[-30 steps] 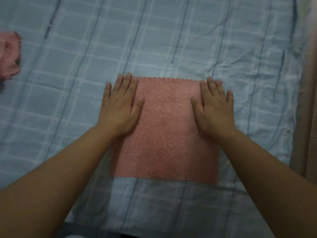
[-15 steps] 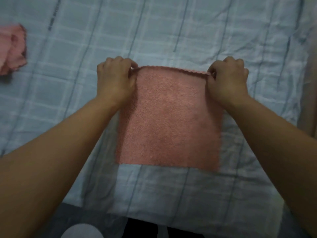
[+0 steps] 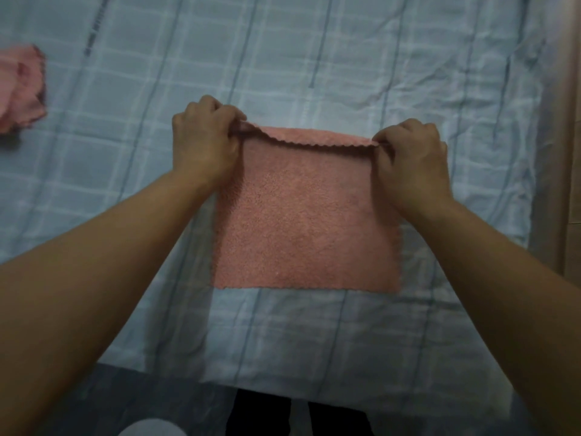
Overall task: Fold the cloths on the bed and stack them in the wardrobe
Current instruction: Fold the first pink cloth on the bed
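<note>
A pink terry cloth (image 3: 308,221) lies spread on the blue checked bed sheet (image 3: 314,58). My left hand (image 3: 204,143) pinches its far left corner and my right hand (image 3: 412,158) pinches its far right corner. The far edge is lifted slightly off the sheet and curls toward me, showing its scalloped hem. The near edge lies flat on the bed. A second pink cloth (image 3: 20,89) sits crumpled at the far left, partly cut off by the frame.
The bed's near edge (image 3: 283,391) runs across the bottom, with dark floor below it. A wooden panel (image 3: 566,152) stands along the right side of the bed. A pale round object (image 3: 151,429) shows at the bottom edge.
My hands went from lying flat on the cloth to pinching its far corners. Since then the far edge has lifted and begun to curl toward me.
</note>
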Demonstrator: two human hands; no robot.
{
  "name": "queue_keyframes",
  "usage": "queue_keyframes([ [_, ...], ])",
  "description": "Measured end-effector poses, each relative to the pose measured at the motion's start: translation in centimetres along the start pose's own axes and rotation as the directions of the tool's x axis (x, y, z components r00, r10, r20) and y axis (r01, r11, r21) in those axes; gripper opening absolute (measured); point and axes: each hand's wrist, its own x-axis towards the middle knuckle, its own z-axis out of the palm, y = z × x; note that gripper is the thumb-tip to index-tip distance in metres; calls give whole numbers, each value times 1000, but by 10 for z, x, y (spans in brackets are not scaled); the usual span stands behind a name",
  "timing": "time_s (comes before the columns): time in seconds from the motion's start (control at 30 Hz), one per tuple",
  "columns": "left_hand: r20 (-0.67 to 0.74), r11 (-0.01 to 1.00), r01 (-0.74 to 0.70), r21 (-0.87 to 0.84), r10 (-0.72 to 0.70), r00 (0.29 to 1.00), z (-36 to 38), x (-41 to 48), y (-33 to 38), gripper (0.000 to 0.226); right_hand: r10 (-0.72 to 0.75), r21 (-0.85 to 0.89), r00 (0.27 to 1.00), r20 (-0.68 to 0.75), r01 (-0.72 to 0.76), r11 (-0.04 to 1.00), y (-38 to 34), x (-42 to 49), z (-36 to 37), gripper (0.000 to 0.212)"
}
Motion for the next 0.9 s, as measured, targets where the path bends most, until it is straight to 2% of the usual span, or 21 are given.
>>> queue_keyframes([
  [0.17, -56, 1000, -15, 21, 17, 998, 0, -18, 1, 19, -26, 38, 998, -54, 28, 999, 8, -17, 7, 20],
  [0.43, -101, 998, -65, 13, 66, 993, -19, -79, 2, 29, -62, 96, 995, -74, 68, 993, 17, -54, 1, 25],
  [0.7, -60, 994, -110, -7, 109, 992, -31, -138, 1, 36, -179, 78, 981, -79, 185, 980, 25, -107, -5, 14],
  [0.9, 3, 984, -170, 52, 170, 985, -16, -172, -12, 41, -130, 102, 990, -52, 134, 986, 28, -148, 8, 20],
])
